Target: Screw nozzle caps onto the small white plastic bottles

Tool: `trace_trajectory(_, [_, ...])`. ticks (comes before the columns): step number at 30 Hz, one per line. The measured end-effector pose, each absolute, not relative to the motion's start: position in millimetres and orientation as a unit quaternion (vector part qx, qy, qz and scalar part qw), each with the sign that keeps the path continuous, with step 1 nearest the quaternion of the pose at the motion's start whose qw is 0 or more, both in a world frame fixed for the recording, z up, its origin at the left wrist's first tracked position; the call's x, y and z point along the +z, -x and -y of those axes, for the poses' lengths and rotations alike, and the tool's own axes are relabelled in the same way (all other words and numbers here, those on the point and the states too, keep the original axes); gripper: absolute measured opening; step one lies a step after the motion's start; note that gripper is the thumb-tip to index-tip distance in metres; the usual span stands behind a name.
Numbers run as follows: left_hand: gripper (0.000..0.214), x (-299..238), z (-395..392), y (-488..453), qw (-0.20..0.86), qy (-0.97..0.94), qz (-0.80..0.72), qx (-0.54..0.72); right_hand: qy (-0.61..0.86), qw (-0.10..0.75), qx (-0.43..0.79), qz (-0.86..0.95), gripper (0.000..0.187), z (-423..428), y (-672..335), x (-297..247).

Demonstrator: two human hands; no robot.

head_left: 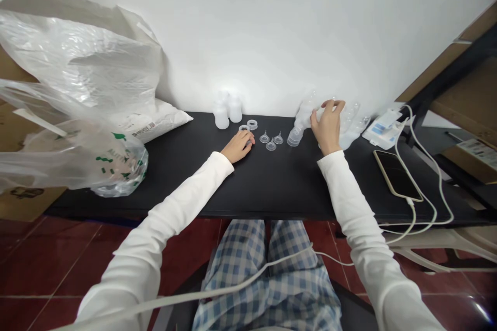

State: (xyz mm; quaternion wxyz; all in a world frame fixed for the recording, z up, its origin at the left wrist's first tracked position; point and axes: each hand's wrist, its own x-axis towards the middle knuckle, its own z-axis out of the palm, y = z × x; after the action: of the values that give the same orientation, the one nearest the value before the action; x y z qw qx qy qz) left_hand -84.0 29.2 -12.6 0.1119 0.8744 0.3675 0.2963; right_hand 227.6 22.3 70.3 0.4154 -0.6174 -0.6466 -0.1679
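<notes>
My left hand [239,146] rests on the black table [248,186] with its fingers curled over a clear plastic ring [244,129]. A second ring [252,124] lies just beyond it. Three clear silicone teats [271,140] sit to the right of that hand. My right hand [328,124] reaches into a row of clear plastic baby bottles [301,124] lying against the wall, its fingers bent around one of them. Two assembled white bottles [228,109] stand upright at the back.
A large crumpled plastic bag [77,93] with several parts inside fills the table's left end. A phone [396,175] on a white cable [423,176] lies at the right, beside a small blue-and-white box [382,128]. Cardboard boxes and a dark shelf stand at the far right.
</notes>
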Motion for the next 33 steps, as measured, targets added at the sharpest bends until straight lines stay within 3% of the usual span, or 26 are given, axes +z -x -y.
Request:
trace_trajectory(9, [0.017,-10,-26,83,0.124,-0.871,-0.379,0.287,0.613,0.409,-0.102,0.669,0.033,-45,-237,36])
trace_trajectory(16, [0.03,-7,-20,81,0.129,-0.853,-0.379,0.335,0.582,0.518,-0.102,0.618,0.043,-34,-231,53])
trace_trajectory(23, [0.063,1,-13,68,0.087,-0.799,-0.349,0.482,0.494,0.676,-0.094,0.538,0.043,-15,-200,68])
trace_trajectory(27, [0.072,0,-16,66,0.061,-0.756,-0.372,0.536,0.476,0.645,0.017,0.597,0.047,-4,-164,49])
trace_trajectory(33, [0.053,1,-9,76,0.128,-0.781,-0.322,0.52,0.513,0.556,0.232,0.612,0.062,3,-137,24])
